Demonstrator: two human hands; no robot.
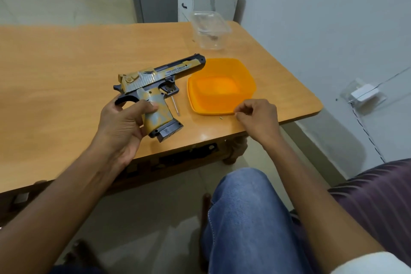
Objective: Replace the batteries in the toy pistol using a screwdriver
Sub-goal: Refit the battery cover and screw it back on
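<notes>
in left hand, toy pistol

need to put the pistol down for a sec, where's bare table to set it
The wooden table is bare left of the toy pistol and behind it toward the far edge. It is crowded to the right: screwdriver, orange container, a tiny screw by the right hand, clear container behind.

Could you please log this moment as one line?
left hand grips toy pistol | right hand fingers curled by orange bowl | screwdriver on table
</notes>
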